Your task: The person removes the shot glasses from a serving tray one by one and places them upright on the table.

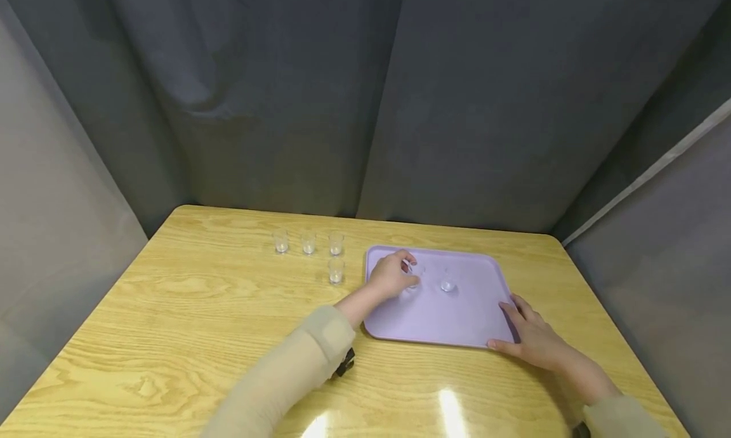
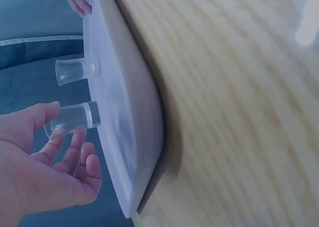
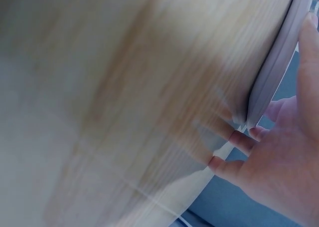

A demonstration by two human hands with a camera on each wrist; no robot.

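My L hand (image 1: 391,275) loosely cups a glass (image 2: 72,119) on the tray (image 1: 457,317) w/ fingers relaxed, R hand (image 1: 528,339) lies flat, steadying the tray's near-right corner, table (image 1: 171,324) beneath.

A lilac tray (image 1: 457,324) lies on a yellow wood-grain table (image 1: 188,317), with clear glasses (image 1: 309,242) and grey curtains (image 1: 365,95).
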